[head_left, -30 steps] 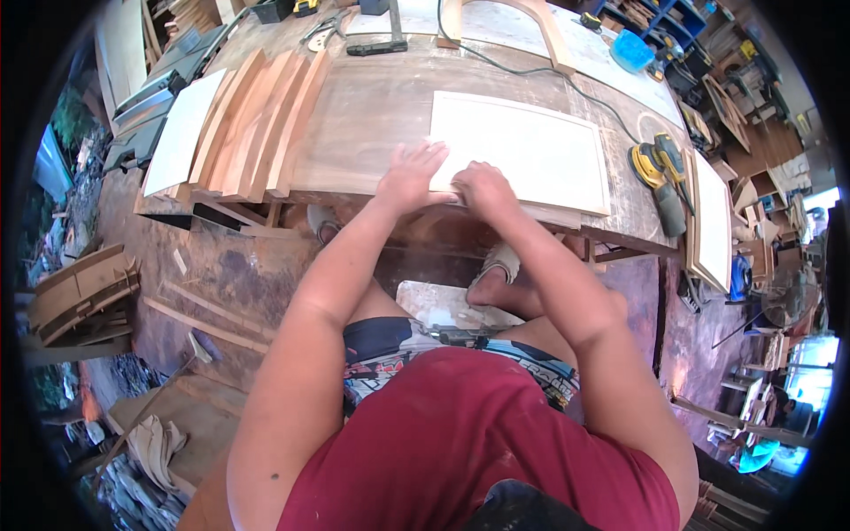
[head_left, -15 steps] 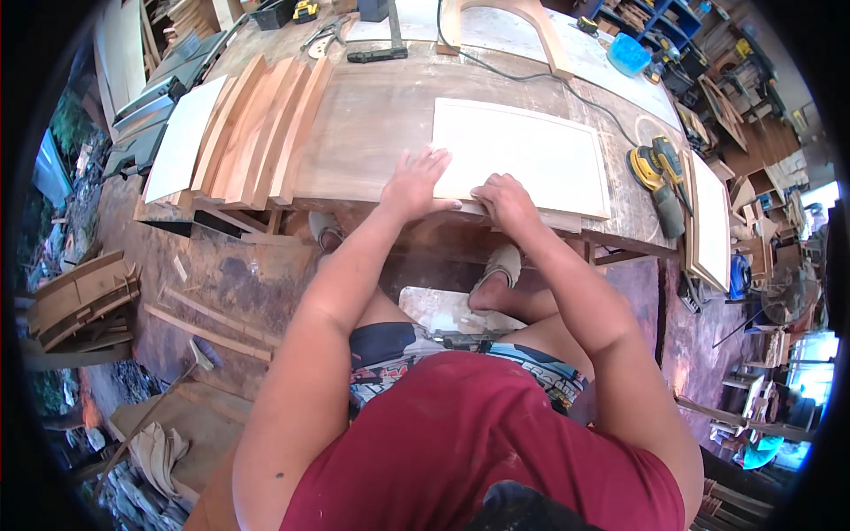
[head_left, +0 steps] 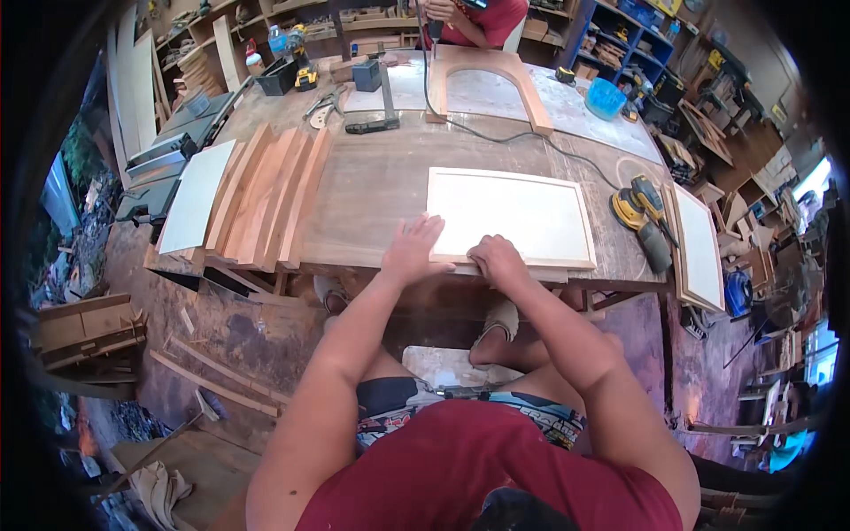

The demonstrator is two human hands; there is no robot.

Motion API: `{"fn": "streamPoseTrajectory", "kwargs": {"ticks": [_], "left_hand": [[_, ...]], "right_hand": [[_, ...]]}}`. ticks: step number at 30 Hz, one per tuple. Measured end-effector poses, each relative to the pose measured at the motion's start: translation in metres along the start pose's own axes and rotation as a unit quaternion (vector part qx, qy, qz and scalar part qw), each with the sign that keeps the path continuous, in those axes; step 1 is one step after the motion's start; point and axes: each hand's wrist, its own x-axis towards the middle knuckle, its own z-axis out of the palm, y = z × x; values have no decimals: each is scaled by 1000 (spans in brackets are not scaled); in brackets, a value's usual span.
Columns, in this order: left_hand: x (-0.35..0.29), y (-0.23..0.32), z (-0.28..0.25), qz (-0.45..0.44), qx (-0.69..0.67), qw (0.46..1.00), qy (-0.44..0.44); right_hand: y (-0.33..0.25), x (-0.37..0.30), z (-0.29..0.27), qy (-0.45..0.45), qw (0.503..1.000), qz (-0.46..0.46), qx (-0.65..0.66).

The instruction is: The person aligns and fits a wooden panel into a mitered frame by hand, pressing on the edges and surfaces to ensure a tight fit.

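A white panel with a pale wooden frame (head_left: 509, 215) lies flat at the front edge of the worktable (head_left: 363, 190). My left hand (head_left: 413, 249) rests with its fingers spread at the panel's front left corner. Curled over the frame's front rail is my right hand (head_left: 498, 260), its fingers closed and pressed down. Whatever those fingers may hold is hidden beneath them.
Curved wooden pieces (head_left: 274, 196) stand in a row at left. A yellow sander (head_left: 639, 208) sits right of the panel, near a power cord (head_left: 505, 139). Behind lie a hammer (head_left: 388, 102) and an arched wooden frame (head_left: 536, 93), where a co-worker's hand (head_left: 440, 11) holds a drill.
The view has tilted up, bringing the co-worker and back shelves into sight. Both my hands stay at the panel's front edge, nearly in the same spots.
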Motion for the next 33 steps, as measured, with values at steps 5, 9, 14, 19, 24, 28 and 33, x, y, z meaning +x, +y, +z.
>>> {"fn": "streamPoseTrajectory", "kwargs": {"ticks": [5, 9, 14, 19, 24, 28, 33], "left_hand": [[3, -6, 6, 5, 3, 1000, -5], [0, -7, 7, -6, -16, 1000, -10], [0, -4, 6, -1, 3, 1000, 2], [2, -3, 8, 0, 5, 1000, 1], [3, -6, 10, -6, -3, 1000, -6], [1, -4, 7, -11, -13, 1000, -6], [-4, 1, 12, -12, -17, 1000, -11]], "right_hand": [[-46, 29, 27, 6, 1000, -9, -5], [-39, 26, 23, 23, 998, -33, 43], [-7, 1, -4, -6, 1000, 10, 17], [-21, 15, 3, -29, 1000, -4, 1], [-49, 38, 28, -5, 1000, 19, -7], [-47, 34, 27, -31, 999, 15, -2], [-44, 22, 25, 7, 1000, 3, 17]]}}
